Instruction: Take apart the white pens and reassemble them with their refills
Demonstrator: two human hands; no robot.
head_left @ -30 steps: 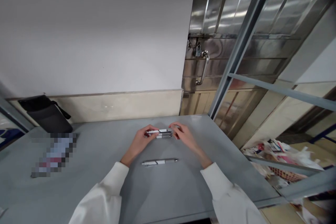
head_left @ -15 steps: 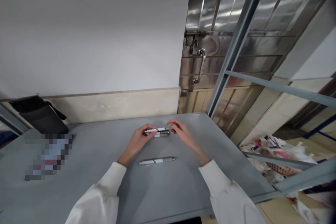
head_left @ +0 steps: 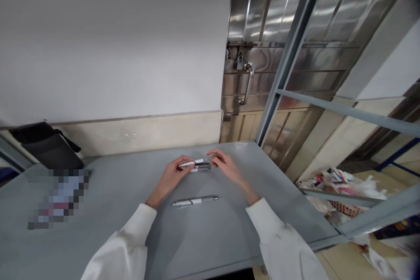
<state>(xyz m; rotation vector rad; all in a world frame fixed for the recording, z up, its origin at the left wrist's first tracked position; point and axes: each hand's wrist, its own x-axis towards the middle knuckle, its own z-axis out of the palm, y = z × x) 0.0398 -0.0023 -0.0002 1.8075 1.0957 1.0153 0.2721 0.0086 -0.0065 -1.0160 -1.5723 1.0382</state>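
My left hand (head_left: 173, 173) is closed around the barrel of a white pen (head_left: 197, 162), whose right end tilts slightly up. Just below it, against the same fingers, are other white pens with dark and silver tips (head_left: 205, 167); how many the hand grips is hard to see. Close to the held pen's right end, my right hand (head_left: 225, 164) has its thumb and forefinger bent together. Whatever they pinch, if anything, is too small to make out. Nearer to me, a white and silver pen (head_left: 195, 201) lies flat on the grey table (head_left: 203, 236).
A black pouch with a strap (head_left: 52, 146) leans at the back left, beside a blurred-out item (head_left: 61, 201). Behind the table stands a wall (head_left: 164, 131). A metal frame post (head_left: 272, 100) rises at the right corner, and a basket of bags (head_left: 344, 205) stands beyond it.
The upper pen in my left hand has tipped, its right end now higher and apart from the pens below. My right hand stays near its end. The whole view has shifted slightly.
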